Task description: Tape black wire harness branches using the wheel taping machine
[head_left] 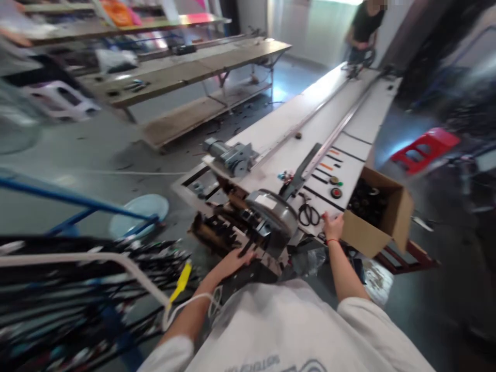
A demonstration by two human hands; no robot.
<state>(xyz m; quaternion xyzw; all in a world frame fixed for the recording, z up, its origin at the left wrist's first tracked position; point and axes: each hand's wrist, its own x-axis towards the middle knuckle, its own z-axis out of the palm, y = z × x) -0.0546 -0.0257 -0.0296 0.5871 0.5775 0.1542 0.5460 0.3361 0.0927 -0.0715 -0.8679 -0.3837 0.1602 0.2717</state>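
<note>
My left hand [236, 258] rests with fingers stretched out on the dark lower frame of a machine, just below a round silver motor housing [273, 212]. My right hand [333, 226] sits on the near edge of the long white machine table [349, 129], fingers curled, right beside black-handled scissors [308, 213]; whether it grips anything is hidden. A red band circles that wrist. A white cord loops around my left forearm.
An open cardboard box [383, 222] of dark parts hangs at the table's right. Bundles of black rods with a yellow tag [180, 281] lie at lower left. Another person [364, 28] stands at the table's far end. Wooden benches [186, 67], red stool [424, 147].
</note>
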